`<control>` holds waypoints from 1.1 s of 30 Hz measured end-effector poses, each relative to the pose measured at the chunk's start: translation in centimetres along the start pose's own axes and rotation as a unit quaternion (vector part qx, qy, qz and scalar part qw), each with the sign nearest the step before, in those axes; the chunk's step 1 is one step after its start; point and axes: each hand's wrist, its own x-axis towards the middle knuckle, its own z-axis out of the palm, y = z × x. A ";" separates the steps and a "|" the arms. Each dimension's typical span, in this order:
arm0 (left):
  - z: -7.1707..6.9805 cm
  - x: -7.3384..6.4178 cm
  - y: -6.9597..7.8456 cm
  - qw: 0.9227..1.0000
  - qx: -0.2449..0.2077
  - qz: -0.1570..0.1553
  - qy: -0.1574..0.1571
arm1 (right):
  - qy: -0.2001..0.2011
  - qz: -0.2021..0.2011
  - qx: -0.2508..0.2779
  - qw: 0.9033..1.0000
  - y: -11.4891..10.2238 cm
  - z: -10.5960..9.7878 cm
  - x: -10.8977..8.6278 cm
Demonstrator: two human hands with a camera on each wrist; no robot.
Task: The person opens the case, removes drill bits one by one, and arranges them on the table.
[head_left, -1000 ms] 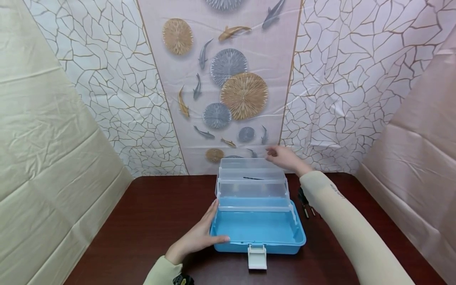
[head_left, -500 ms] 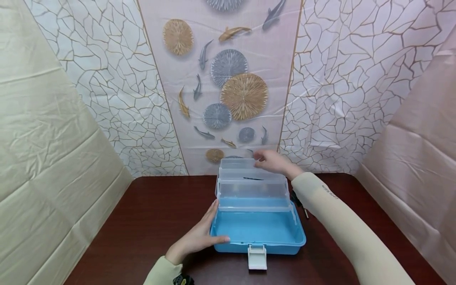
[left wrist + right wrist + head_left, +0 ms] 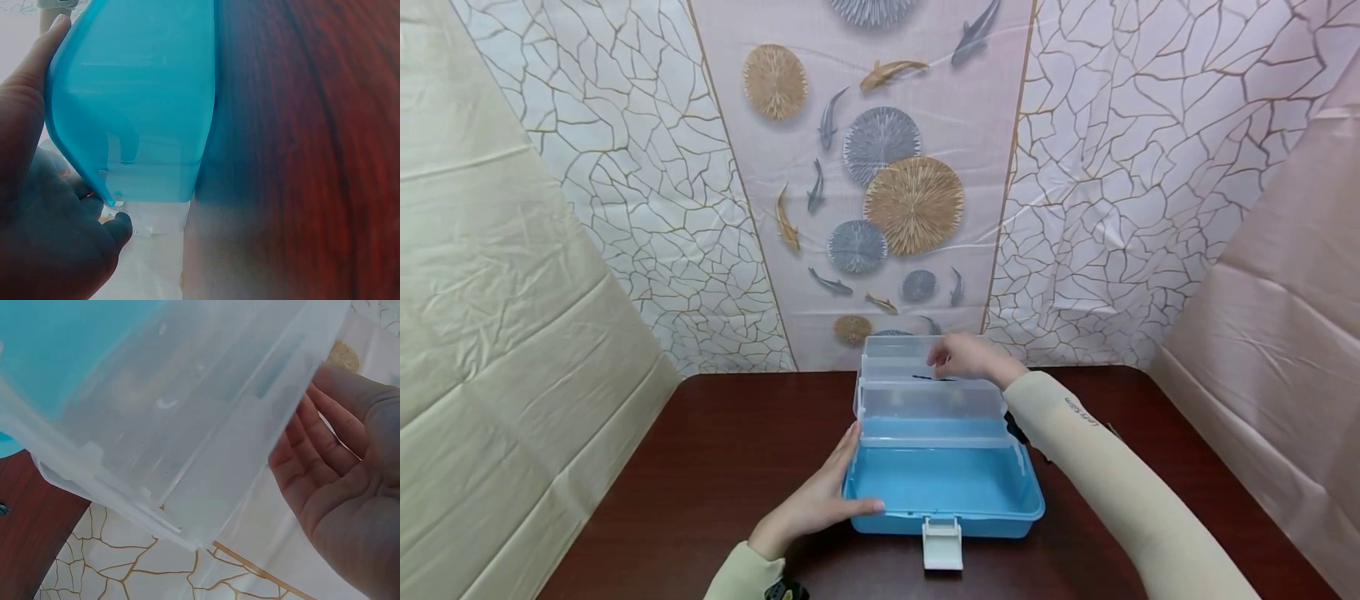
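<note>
A blue tiered storage box (image 3: 985,527) stands unfolded on the table, its white latch (image 3: 942,546) hanging down at the front. Clear trays (image 3: 928,404) rise in steps behind the base. My left hand (image 3: 812,496) rests at the box's left side, thumb along the front rim and fingers straight along the side wall. In the left wrist view its fingertips touch the blue rim. My right hand (image 3: 973,357) is over the upper trays, fingers bent downward near a thin dark item (image 3: 923,377). In the right wrist view, the clear plastic edge hides its fingertips; I cannot tell whether they hold anything.
The dark red wooden table (image 3: 760,442) extends left of the box. Black-handled items (image 3: 1015,427) lie right of the box, mostly behind my right sleeve (image 3: 1097,467). A patterned cloth (image 3: 925,167) hangs at the back, with plain cloth at both sides.
My right hand has moved left and down from beyond the box's back right corner to over the upper trays. My left hand and the box have stayed put.
</note>
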 end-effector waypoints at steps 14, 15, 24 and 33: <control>-0.1 0.0 0.2 1.000 0.002 0.003 0.002 | -0.019 0.017 -0.017 1.000 -0.1 0.3 0.4; -0.1 0.0 0.2 1.000 0.003 0.003 0.002 | -0.022 0.016 -0.017 0.999 -0.1 0.3 0.4; -0.1 0.0 0.0 1.000 0.003 0.003 0.002 | -0.027 -0.004 -0.041 0.999 -0.2 0.6 0.3; 0.1 0.0 -0.2 1.000 0.002 0.000 -0.001 | -0.002 0.018 -0.003 1.000 0.1 0.3 -0.1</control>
